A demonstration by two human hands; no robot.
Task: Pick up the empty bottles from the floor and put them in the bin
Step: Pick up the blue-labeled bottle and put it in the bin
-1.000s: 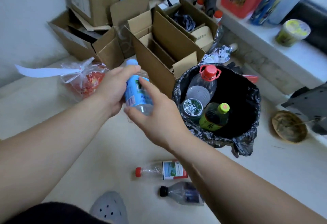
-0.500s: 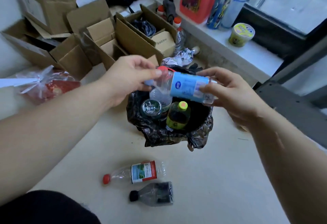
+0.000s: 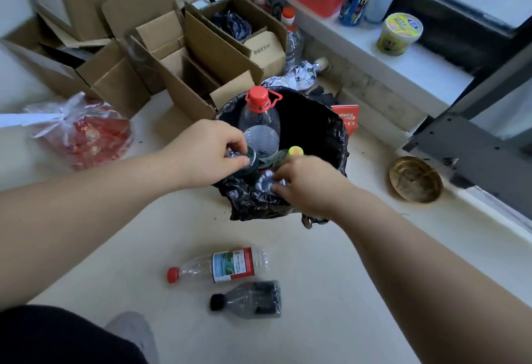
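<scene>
The bin [image 3: 322, 133], lined with a black bag, stands on the floor straight ahead. My right hand [image 3: 308, 183] is at its near rim, shut on a clear bottle [image 3: 266, 183] seen end-on and blurred, low inside the bag. My left hand [image 3: 207, 153] pinches the edge of a dark round-ended bottle [image 3: 251, 160] in the bin. A large red-capped bottle [image 3: 259, 122] and a yellow-capped one [image 3: 296, 151] also stand inside. On the floor in front of the bin lie a red-capped clear bottle [image 3: 224, 267] and a black-capped dark bottle [image 3: 250, 300].
Open cardboard boxes [image 3: 201, 55] crowd the floor behind the bin. A red plastic bag [image 3: 86, 136] lies to the left and a brass dish [image 3: 416, 179] to the right. Containers line the window ledge [image 3: 417, 67]. A grey shoe [image 3: 132, 332] is near my leg.
The blue-labelled bottle, held level above the bin by both hands, has gone down into it under my right hand. My left hand let go of its cap end and moved onto the dark bottle.
</scene>
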